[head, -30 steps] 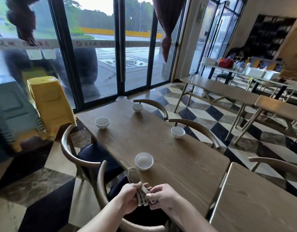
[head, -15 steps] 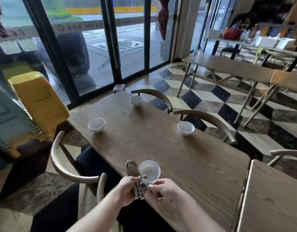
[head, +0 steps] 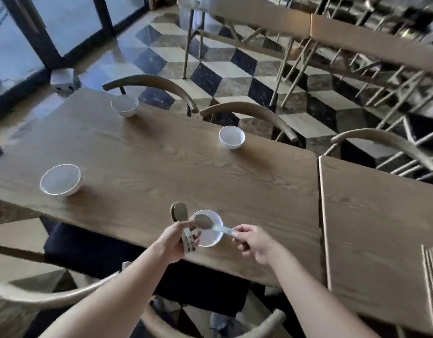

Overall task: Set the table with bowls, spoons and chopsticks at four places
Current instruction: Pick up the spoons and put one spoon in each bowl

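Single spoon (head: 211, 225) out on its own, scoop over the near bowl (head: 208, 238), handle tip pinched between thumb and forefinger of the right hand (head: 252, 243); touching the bowl or just above it, cannot tell. Remaining spoons (head: 180, 212) stacked upright in the left hand (head: 174, 240), fingers curled round the handles, just left of that same bowl. Near bowl close to the table (head: 161, 162) edge nearest the camera; left bowl (head: 61, 179), far bowl (head: 125, 105) and right bowl (head: 231, 137) at the other three places, none with a spoon, no chopsticks laid at any of them. Looks like the spoon step at the first of four places: bowls out, spoons only begun. Next, probably: lowering the scoop into the near bowl and loosening the pinch gently, to avoid sliding or tipping a light bowl, then carrying the stack on to another place. Against half a second ago: hands then close together, right fingers on the stack's handles, no spoon separated; now apart, one spoon drawn out over the bowl. View tilted lower and closer too, with less of the glass doors (head: 69, 18) in sight.
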Motion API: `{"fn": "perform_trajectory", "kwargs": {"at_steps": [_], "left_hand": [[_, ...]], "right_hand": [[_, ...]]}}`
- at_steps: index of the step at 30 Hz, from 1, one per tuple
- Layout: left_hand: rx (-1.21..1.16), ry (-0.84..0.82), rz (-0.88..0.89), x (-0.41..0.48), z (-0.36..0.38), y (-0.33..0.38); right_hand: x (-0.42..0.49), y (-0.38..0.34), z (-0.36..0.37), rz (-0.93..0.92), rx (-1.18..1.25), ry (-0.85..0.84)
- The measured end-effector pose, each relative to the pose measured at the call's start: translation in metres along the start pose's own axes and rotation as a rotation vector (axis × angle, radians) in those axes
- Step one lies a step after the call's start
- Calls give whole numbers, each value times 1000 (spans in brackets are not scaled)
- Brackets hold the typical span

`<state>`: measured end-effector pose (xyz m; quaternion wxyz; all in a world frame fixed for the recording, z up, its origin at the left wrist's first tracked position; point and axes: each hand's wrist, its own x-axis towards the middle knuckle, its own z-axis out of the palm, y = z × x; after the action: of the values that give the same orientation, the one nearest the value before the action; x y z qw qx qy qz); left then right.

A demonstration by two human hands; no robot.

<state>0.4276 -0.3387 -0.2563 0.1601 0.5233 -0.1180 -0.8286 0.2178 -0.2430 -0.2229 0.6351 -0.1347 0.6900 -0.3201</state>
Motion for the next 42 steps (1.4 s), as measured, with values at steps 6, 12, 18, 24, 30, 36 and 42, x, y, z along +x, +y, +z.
{"fn": "perform_trajectory", "kwargs": {"at_steps": [6, 12, 18, 24, 30, 36, 42], "left_hand": [[95, -29, -137, 20, -62, 37], [56, -16, -203, 27, -76, 46], [27, -10, -164, 18, -64, 43], [7, -19, -82, 9, -58, 36], [0, 19, -19, 11, -49, 16], [22, 64, 38, 6, -44, 5], [24, 150, 38, 2, -34, 2]], "right_hand": [[12, 2, 24, 99, -17, 185], [25, 6, 38, 136, -41, 266], [39, 13, 40, 141, -22, 234], [45, 22, 22, 111, -78, 193], [50, 30, 15, 86, -26, 147], [52, 39, 11, 69, 26, 116], [44, 39, -4, 52, 9, 313]]}}
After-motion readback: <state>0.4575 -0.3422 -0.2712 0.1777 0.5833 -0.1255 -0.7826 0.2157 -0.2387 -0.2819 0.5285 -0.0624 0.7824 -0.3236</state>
